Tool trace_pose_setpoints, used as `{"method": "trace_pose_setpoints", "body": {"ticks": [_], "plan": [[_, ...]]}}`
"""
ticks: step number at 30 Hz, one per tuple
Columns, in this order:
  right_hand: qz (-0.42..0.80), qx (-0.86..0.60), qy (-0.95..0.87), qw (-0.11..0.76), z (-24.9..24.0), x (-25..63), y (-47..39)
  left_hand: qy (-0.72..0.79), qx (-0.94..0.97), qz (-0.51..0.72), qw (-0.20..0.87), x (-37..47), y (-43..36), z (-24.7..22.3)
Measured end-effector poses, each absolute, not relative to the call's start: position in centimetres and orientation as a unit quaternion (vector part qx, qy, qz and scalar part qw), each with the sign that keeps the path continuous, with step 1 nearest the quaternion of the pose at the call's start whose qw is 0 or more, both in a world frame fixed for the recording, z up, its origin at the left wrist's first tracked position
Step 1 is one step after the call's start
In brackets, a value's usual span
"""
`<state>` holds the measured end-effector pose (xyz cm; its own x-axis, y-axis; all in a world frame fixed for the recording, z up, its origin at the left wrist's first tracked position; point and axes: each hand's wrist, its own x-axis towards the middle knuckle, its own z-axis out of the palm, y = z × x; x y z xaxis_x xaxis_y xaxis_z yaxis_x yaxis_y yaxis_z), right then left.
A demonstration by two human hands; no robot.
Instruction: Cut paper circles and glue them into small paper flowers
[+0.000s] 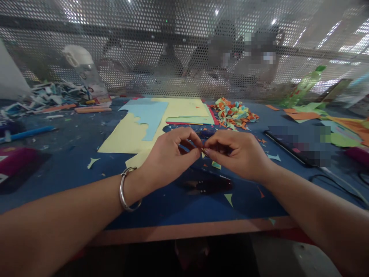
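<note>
My left hand (175, 156), with a silver bangle (123, 192) at the wrist, pinches a tiny yellowish paper piece (203, 150) between thumb and forefinger. From the other side my right hand (239, 154) pinches the same piece, and the fingertips nearly meet. Dark-handled scissors (213, 186) lie on the blue table just below the hands. Behind my left hand are a yellow sheet (121, 134) and a cut light-blue sheet (152, 115). Beyond my right hand sits a heap of small coloured paper pieces (233, 112).
A phone (296, 146) with a cable lies at the right, near a green bottle (305, 86). At the left are a clear bottle (90, 75), a blue pen (29, 134) and a magenta case (17, 163). A perforated metal screen (184, 84) stands behind.
</note>
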<state>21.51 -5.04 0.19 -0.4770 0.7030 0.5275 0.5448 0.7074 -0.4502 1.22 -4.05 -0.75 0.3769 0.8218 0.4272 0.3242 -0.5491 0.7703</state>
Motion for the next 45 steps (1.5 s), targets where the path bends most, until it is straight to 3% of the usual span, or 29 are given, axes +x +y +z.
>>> {"method": "trace_pose_setpoints", "body": {"ticks": [9,14,27,38,45], "plan": [[0.118,-0.367,-0.844,0.372,0.4,21.4,-5.2,0.371,0.588,0.449,0.562,1.6,-3.8,-1.1],[0.128,-0.374,-0.838,0.376,0.3,21.4,-5.0,0.367,0.546,0.444,0.608,1.8,-3.9,-1.1],[0.12,-0.389,-0.836,0.367,0.4,21.5,-5.1,0.37,0.69,0.402,0.474,1.3,-4.3,-0.8],[0.138,-0.391,-0.833,0.367,0.2,21.6,-5.0,0.375,0.655,0.422,0.503,1.4,-3.6,-1.4],[0.133,-0.416,-0.85,0.294,0.9,22.7,-4.3,0.411,0.744,0.343,0.401,0.9,-3.1,-1.4]]}}
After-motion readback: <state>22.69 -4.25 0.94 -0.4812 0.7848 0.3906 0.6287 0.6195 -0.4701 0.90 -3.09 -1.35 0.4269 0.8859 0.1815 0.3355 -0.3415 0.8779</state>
